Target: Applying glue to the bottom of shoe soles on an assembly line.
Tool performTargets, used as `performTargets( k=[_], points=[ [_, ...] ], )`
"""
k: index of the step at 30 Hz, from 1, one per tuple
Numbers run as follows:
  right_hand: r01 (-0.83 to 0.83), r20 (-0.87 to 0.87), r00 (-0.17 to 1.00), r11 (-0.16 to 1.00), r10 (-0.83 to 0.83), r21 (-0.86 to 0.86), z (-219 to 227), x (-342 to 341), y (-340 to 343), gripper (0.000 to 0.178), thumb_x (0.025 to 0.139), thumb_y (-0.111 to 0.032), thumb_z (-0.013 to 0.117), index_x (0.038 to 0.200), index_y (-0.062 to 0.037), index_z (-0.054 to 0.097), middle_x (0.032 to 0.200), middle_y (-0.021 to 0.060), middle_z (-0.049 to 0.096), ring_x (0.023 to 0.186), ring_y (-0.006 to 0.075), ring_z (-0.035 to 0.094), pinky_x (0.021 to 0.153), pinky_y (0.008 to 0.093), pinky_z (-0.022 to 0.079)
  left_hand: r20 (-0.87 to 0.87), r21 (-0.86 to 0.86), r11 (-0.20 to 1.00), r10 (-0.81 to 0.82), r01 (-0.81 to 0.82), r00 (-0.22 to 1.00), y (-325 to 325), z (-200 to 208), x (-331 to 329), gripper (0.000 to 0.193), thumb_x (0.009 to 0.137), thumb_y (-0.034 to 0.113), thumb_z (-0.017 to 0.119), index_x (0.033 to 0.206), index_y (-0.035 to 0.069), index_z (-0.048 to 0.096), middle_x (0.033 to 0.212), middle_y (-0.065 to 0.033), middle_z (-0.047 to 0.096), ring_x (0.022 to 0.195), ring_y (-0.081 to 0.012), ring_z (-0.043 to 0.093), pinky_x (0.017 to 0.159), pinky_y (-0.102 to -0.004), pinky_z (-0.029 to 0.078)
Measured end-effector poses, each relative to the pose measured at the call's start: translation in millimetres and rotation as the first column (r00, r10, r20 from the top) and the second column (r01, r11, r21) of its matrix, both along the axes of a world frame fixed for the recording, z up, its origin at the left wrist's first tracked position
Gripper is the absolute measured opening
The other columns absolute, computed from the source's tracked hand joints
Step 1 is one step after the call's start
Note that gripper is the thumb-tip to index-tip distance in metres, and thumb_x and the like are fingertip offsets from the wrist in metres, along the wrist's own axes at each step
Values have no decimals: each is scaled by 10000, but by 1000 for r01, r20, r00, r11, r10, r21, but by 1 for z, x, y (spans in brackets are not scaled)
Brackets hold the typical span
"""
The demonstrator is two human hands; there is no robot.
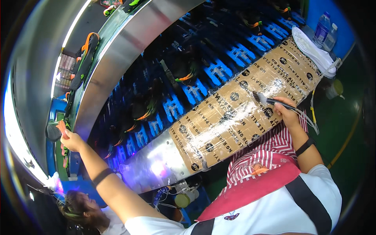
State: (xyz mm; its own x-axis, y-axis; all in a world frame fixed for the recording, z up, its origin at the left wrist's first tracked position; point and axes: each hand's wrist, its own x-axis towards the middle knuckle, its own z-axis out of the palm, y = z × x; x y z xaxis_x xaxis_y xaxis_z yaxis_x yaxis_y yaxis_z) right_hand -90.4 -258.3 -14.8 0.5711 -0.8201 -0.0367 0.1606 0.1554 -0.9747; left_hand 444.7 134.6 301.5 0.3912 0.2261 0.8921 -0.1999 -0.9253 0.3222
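Note:
My left hand reaches out to the far left, its fingers closed on a flat salmon-pink piece; its exact kind does not show. Just beside it is a dark shoe sole, and more pinkish pieces lie below on the narrow ledge. Over the cardboard-covered bench, my right hand grips a brush by its dark handle. The bristles point left, close above the cardboard; whether they touch it I cannot tell.
Beyond the bench runs a line of blue racks carrying dark shoes with orange trim. Black soles stand along the curved metal-edged shelf at left. Bottles and a white sole-shaped item are at far right. Another person is at lower left.

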Motion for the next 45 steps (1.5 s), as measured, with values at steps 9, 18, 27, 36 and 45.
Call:
performTargets(
  k=[9,18,27,36,45],
  points=[
    [55,108,992,994,-65,94,1,-11,1,249,782,-108,595,991,28,588,654,31,579,519,36,452,480,158,354,98,-57,796,-596,602,797,-81,-121,-267,225,866,157,514,954,-48,500,869,-109,533,744,-181,502,695,-296,420],
    [-70,172,984,994,56,78,8,-27,14,263,792,-149,593,993,21,587,702,43,601,557,47,489,502,164,381,-551,-669,400,-833,627,-56,-89,-264,-413,168,842,16,477,1009,2,465,1301,-202,286,747,-110,559,582,-202,474],
    [-159,127,980,987,156,18,14,-32,28,246,752,-90,612,968,28,599,707,39,596,537,44,475,486,165,377,222,-919,-168,-968,-356,-118,-103,-272,-383,380,849,213,393,1189,41,397,1194,-110,441,977,-238,504,712,-340,461],
    [-158,101,983,987,156,14,34,-36,39,217,740,-62,613,935,32,596,732,45,603,562,43,499,506,160,392,536,-609,-351,-843,-711,-43,-175,-282,-374,425,862,360,340,1066,28,511,998,-182,560,937,-349,536,743,-437,488],
    [-175,177,970,984,165,42,51,-36,42,200,752,-54,611,927,34,569,764,73,610,655,91,577,595,196,459,602,-628,-359,-786,-690,-139,-186,-313,-391,487,824,311,289,1115,-34,472,1095,-213,519,1025,-364,496,907,-453,394]
  ],
)
